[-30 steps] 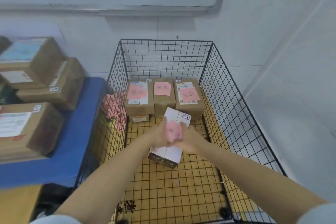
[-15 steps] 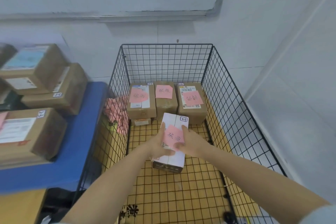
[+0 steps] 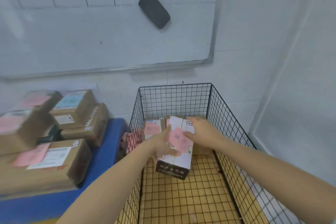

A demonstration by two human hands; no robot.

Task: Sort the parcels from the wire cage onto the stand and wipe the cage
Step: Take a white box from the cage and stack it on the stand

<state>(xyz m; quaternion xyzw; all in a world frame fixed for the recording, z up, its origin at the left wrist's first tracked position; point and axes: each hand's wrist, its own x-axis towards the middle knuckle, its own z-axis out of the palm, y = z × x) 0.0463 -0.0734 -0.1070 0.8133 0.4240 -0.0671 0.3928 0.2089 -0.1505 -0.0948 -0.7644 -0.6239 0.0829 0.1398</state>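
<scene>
A white parcel (image 3: 182, 159) with a dark end and a pink note (image 3: 179, 140) on top is hanging tilted over the black wire cage (image 3: 174, 96), with the left grip (image 3: 161, 143) and right grip (image 3: 201, 131) clasping its sides. Other brown parcels (image 3: 154, 120) are sitting against the cage's back wall. Labelled cardboard boxes (image 3: 58, 167) are lying stacked on the blue stand (image 3: 101, 152) just beside the cage.

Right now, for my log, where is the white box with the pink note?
Centre of head view, in the wire cage: left hand and right hand hold the white box before the brown parcels.
</scene>
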